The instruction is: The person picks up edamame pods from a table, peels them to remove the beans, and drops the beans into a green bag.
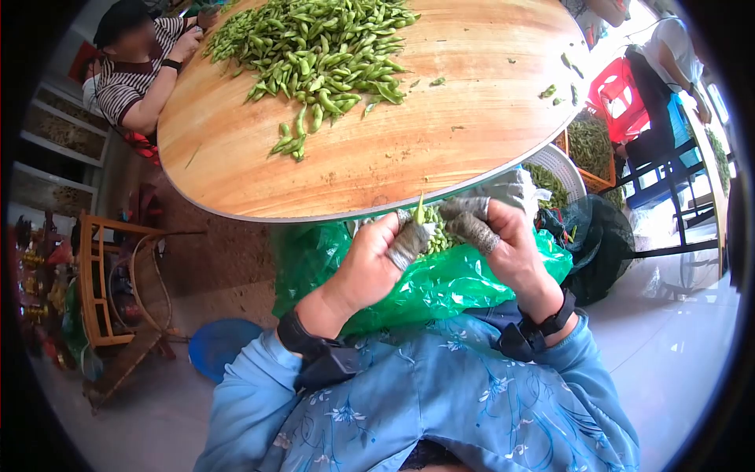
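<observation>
My left hand (376,253), its thumb and fingertips wrapped in grey cloth, pinches an upright green edamame pod (420,211) just below the table edge. Close to its right, my right hand (511,240) has its wrapped fingers curled together towards the pod. Whatever may be between those fingertips is hidden. Under both hands, shelled green beans (440,238) lie in a green plastic bag (425,287) spread over my lap. A large heap of edamame pods (318,51) covers the far left of the wooden table (377,161).
Another person (145,71) sits at the table's left side. A white basket (576,177) and an orange crate (595,177) with pods stand to the right, near a red chair (619,94). A wooden chair (98,275) and blue stool (222,350) are at left.
</observation>
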`<act>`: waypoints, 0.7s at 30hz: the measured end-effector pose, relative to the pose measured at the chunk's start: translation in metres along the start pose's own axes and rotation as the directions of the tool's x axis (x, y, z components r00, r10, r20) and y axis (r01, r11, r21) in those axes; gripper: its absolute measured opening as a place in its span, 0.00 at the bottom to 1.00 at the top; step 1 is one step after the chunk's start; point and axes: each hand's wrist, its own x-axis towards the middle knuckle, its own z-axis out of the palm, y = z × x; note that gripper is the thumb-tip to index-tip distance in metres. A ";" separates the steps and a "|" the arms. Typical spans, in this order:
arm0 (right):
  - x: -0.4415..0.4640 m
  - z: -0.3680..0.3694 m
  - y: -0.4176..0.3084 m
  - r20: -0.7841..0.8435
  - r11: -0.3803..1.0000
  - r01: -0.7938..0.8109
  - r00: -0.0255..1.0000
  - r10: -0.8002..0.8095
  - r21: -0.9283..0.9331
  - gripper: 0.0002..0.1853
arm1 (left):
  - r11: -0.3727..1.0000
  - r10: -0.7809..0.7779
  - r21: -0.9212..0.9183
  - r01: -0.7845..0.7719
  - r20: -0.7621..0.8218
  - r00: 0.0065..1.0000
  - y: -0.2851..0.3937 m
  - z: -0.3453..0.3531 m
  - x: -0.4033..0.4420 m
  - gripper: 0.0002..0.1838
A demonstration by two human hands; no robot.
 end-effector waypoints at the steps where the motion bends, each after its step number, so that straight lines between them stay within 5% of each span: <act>1: -0.002 0.000 0.001 -0.003 1.000 0.004 1.000 -0.004 -0.001 0.11 | 0.941 0.195 0.297 -0.165 -0.075 0.978 -0.003 0.004 0.000 0.06; 2: -0.004 0.000 0.001 0.041 0.997 -0.042 0.998 0.039 0.063 0.11 | 0.940 0.197 0.298 -0.168 -0.072 0.978 -0.004 0.004 -0.001 0.06; 4: -0.004 0.001 0.001 0.086 0.988 -0.088 0.993 0.078 0.125 0.11 | 0.635 0.410 0.700 -0.328 0.055 0.911 -0.002 0.004 -0.002 0.10; 6: -0.004 0.003 0.001 0.122 0.968 -0.083 0.991 0.056 0.236 0.10 | 0.581 0.407 0.745 -0.327 0.082 0.910 0.003 0.004 -0.003 0.08; 8: -0.005 0.003 0.003 0.112 0.971 -0.091 0.991 0.067 0.220 0.10 | 0.319 0.446 0.880 -0.352 0.188 0.875 0.002 -0.001 -0.004 0.08; 12: -0.004 0.004 0.008 0.087 0.985 -0.080 0.994 0.067 0.152 0.09 | 0.206 0.470 0.899 -0.386 0.255 0.845 -0.003 -0.007 -0.003 0.15; 14: -0.004 0.004 0.008 0.084 0.988 -0.073 0.995 0.061 0.137 0.09 | 0.176 0.433 0.911 -0.374 0.269 0.860 0.001 -0.005 -0.004 0.07; 21: -0.004 0.007 0.001 0.078 0.991 -0.062 0.996 0.053 0.121 0.08 | 0.149 0.388 0.912 -0.382 0.301 0.871 0.006 -0.004 -0.004 0.05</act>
